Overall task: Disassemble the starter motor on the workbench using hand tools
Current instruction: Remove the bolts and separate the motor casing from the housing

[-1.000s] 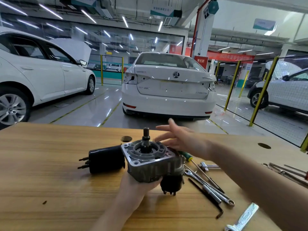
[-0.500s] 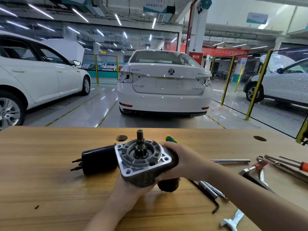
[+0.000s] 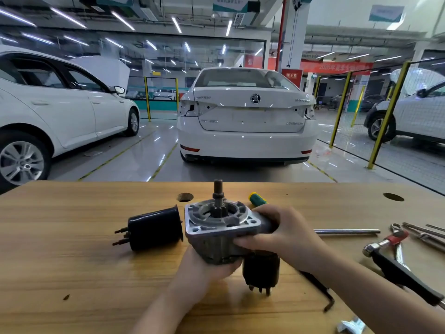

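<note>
The starter motor (image 3: pixel 218 227) is held just above the wooden workbench (image 3: pixel 72 273), its grey aluminium flange up and the pinion shaft (image 3: pixel 218 196) pointing upward. My left hand (image 3: pixel 204 268) grips the housing from below. My right hand (image 3: pixel 281 235) grips its right side, fingers curled round the front face. The black solenoid (image 3: pixel 261 271) hangs under the housing with its terminals toward me. A separate black cylindrical motor body (image 3: pixel 154 229) lies on its side just left of the housing.
A green-handled screwdriver (image 3: pixel 257 198) lies behind my right hand. To the right lie a steel rod (image 3: pixel 346 231), pliers (image 3: pixel 397 239), a hammer (image 3: pixel 395 263) and a black hex key (image 3: pixel 320 290); a wrench (image 3: pixel 351 326) sits at the front edge. White cars stand beyond the bench.
My right hand came down from open in the air and took hold of the housing's right side. The view has shifted, bringing more tools on the right into sight.
</note>
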